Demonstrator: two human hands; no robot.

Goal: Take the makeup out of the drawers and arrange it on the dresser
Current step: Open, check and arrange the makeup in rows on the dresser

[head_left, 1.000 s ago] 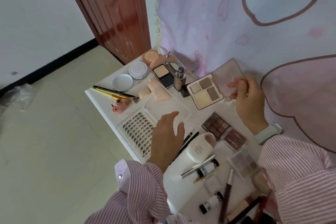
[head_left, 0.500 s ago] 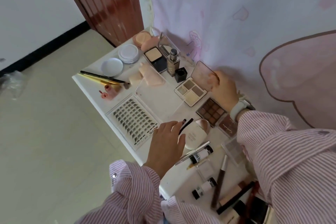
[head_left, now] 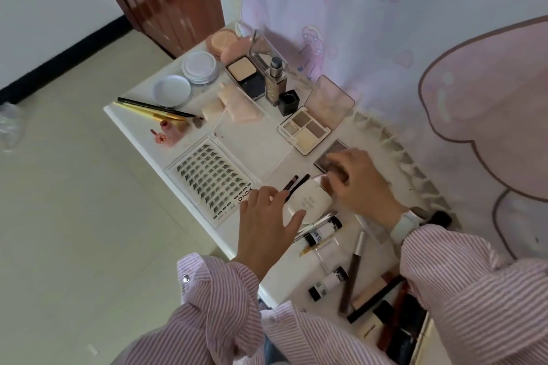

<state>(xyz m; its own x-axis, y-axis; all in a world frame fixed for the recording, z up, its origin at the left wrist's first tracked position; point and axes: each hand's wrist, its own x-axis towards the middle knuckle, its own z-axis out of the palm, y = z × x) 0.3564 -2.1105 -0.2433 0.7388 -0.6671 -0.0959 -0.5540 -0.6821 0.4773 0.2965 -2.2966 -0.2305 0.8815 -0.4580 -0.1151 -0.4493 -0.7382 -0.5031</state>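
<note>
Both my hands hover over the desk. My left grip is spread open beside the white compact. My right grip curls at the compact's far edge; whether it holds anything, I cannot tell.

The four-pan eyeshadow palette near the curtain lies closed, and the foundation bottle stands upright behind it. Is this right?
Not quite. In the head view the four-pan eyeshadow palette lies open, its lid raised toward the curtain. The foundation bottle does stand upright behind it.

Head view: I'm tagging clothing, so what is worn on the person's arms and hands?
Both arms wear loose shirt sleeves in thin pink-and-white stripes; the left sleeve has a small metal snap at its cuff. A pale, whitish wristband sits on the right wrist. Both hands are bare.
</note>
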